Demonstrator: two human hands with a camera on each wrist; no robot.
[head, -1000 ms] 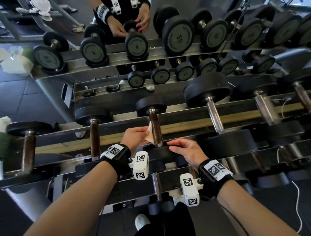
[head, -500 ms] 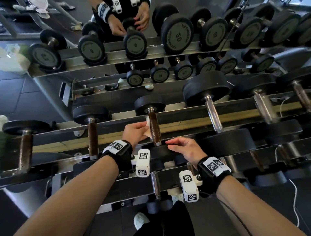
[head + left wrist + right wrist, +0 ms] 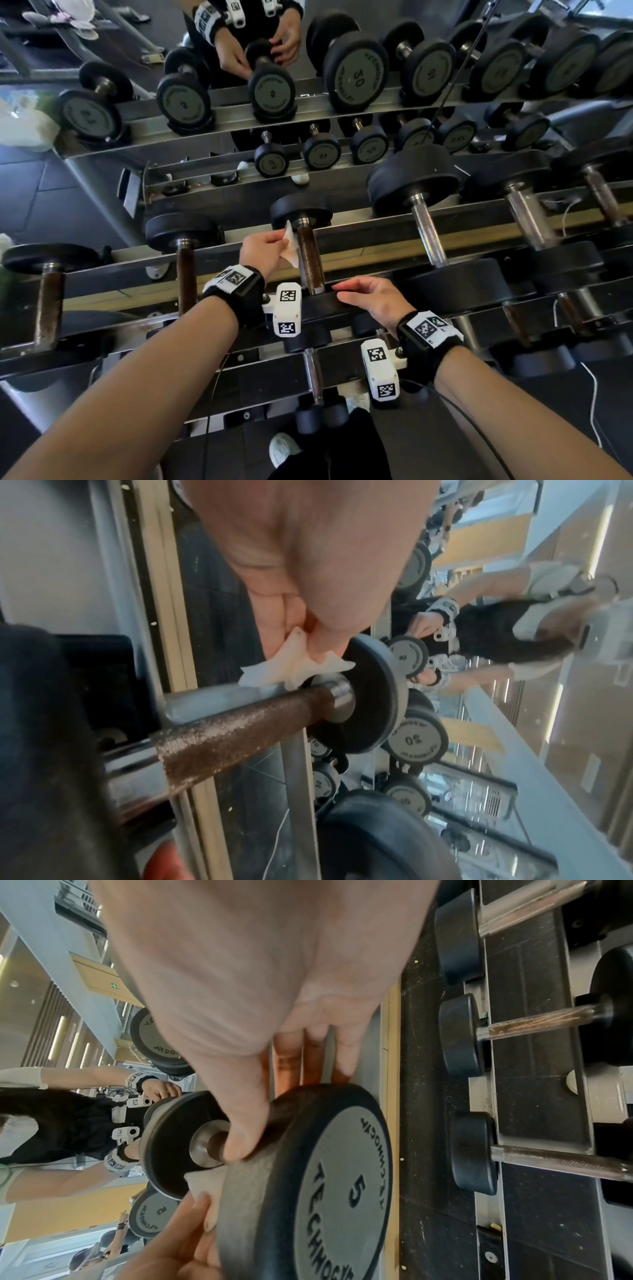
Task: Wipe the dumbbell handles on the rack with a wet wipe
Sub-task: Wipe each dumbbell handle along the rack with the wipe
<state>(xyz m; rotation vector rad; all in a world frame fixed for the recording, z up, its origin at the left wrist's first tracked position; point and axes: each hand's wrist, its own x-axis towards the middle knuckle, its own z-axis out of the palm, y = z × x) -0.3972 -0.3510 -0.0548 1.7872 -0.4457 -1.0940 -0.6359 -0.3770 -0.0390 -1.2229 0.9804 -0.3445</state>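
A small black dumbbell lies across the rack's top tier, its rusty brown handle [image 3: 310, 257] [image 3: 246, 726] running away from me. My left hand [image 3: 282, 241] [image 3: 308, 639] pinches a crumpled white wet wipe [image 3: 291, 246] [image 3: 294, 664] [image 3: 205, 1183] against the handle's left side, close to the far head [image 3: 301, 209] [image 3: 373, 693]. My right hand [image 3: 346, 291] [image 3: 277, 1112] rests on the rim of the near head [image 3: 322, 303] [image 3: 325, 1177], marked 5, with fingers nearly straight and the thumb on the rim.
More dumbbells line the same tier: rusty handles [image 3: 186, 277] to the left, bigger chrome-handled ones [image 3: 428, 236] to the right. A lower tier [image 3: 313, 373] sits under my wrists. A mirror [image 3: 102, 192] behind the rack reflects it and my hands.
My left hand has slid the wipe up the handle from near its middle toward the far head. The right hand has stayed on the near head.
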